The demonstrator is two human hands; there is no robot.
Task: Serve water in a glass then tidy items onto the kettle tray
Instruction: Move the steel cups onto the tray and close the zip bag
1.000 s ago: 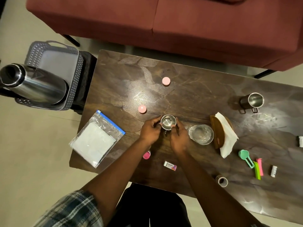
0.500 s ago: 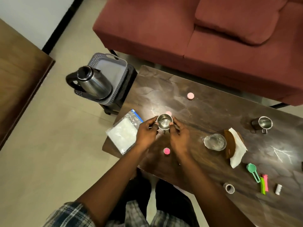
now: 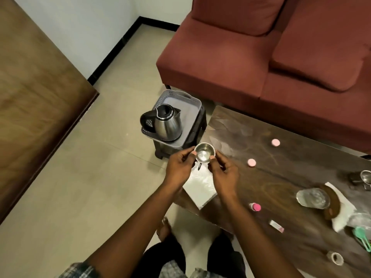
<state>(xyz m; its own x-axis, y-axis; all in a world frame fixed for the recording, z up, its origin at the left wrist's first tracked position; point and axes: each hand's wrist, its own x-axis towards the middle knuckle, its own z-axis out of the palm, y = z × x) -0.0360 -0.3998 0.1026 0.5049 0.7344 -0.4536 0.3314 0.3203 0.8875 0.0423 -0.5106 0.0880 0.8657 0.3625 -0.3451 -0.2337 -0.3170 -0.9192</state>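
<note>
Pinching the cup [image 3: 204, 154] by its rim, your left hand [image 3: 178, 169] and right hand [image 3: 224, 175] hold it over the table [image 3: 281, 167] edge, near the tray [image 3: 192, 109]. Such a light grip could let it tip, or it may knock the kettle [image 3: 167, 123].

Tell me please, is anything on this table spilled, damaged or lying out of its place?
No spill or damage shows. Two pink caps lie loose on the table, with no container beside them. The left hand and the right hand hold the small steel cup upright.
</note>
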